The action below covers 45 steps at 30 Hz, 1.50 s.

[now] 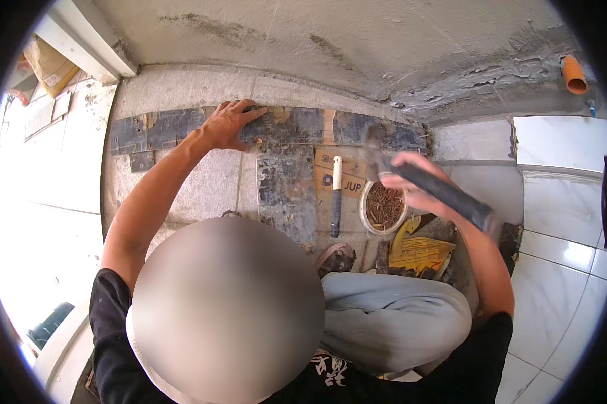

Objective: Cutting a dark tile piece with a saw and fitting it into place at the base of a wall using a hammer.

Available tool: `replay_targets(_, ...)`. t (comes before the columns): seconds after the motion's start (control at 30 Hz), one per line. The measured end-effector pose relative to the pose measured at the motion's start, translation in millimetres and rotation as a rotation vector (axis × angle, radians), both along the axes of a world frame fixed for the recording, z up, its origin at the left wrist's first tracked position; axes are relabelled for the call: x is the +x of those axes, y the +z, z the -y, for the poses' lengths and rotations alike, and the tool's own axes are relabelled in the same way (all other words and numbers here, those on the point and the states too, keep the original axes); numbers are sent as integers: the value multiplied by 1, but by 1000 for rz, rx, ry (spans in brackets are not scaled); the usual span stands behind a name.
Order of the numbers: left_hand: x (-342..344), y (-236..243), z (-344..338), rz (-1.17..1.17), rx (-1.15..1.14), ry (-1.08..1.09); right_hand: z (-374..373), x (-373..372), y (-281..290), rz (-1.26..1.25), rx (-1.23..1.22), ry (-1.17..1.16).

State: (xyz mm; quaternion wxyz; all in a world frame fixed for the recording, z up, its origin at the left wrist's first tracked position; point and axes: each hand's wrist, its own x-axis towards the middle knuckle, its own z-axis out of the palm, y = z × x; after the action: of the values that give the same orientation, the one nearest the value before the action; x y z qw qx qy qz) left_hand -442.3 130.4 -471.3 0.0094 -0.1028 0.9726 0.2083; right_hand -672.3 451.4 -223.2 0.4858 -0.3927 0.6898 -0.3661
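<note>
My left hand (231,125) rests with fingers spread on a long, worn dark board (293,124) lying across the floor. Another dark board (283,185) runs from it toward me. My right hand (411,176) grips a hammer (451,195) by its dark handle, its blurred head raised near the board's right part. Below the hammer is a white tub (363,211) of small rusty nails or screws (385,205). Beside the tub, a white stick-like tool with a dark grip (336,195) lies on printed cardboard (324,176).
A rough grey wall (330,34) stands ahead, with an orange pipe (574,75) at the right. White tiles (552,276) cover the right side. A white door frame (95,47) is at upper left. Yellow torn packaging (418,252) lies by my bent leg.
</note>
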Motion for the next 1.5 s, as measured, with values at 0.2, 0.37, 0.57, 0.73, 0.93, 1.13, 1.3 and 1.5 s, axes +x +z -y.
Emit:
replay_targets(0.2,-4,6,-12,-5,-22,56,97,-3,-73,-523,-112,370)
replay_targets(0.37,-1,6,-17,-23,29,108,139,25,-86,139,-345,-17)
replay_targets(0.57,-2,3,-28,-11,48,116,191,58,-109,405,-80,-213)
replay_targets(0.73,1,23,-27,202,-112,86,197,62,-149,468,-15,-386)
replay_targets(0.93,-6,24,-25,336,-236,-10,233,77,-155,454,-8,-230)
replay_targets(1.13,-2,20,-23,342,-204,9,268,95,-160,346,50,-122)
replay_targets(1.3,-9,30,-21,431,-233,-21,280,96,-156,397,132,-38)
replay_targets(1.5,-13,40,-23,559,-255,-79,291,103,-160,365,55,-46)
